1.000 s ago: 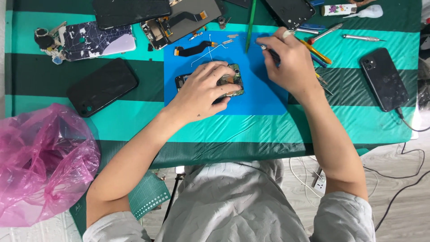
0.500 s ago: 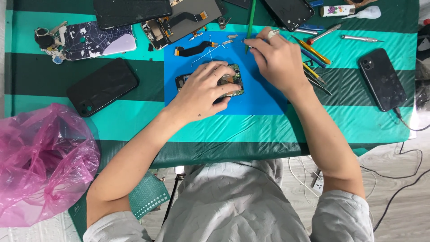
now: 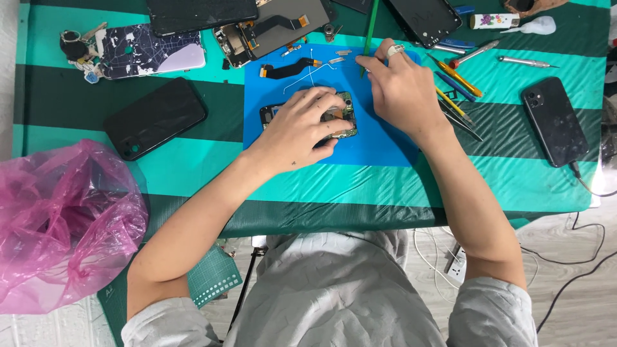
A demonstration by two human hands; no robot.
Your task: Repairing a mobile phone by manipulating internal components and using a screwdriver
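Blue rubber mat [image 3: 379,144] lies under my hands: my left hand [image 3: 302,125], fingers curled, presses the opened black phone [image 3: 344,115]; my right hand [image 3: 402,87] pinches a tiny metal part [image 3: 358,61] beyond it.

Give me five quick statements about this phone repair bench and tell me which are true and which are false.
1. The left hand rests on the opened phone on the blue mat. True.
2. The right hand is down on the pink plastic bag. False: it is at the top of the blue mat, fingertips by the small parts there; the bag lies far off at the table's left edge.
3. A black phone lies right of the mat with a cable plugged in. True.
4. The tablecloth is plain red. False: it is striped light and dark green.
5. The right hand wears a ring. True.
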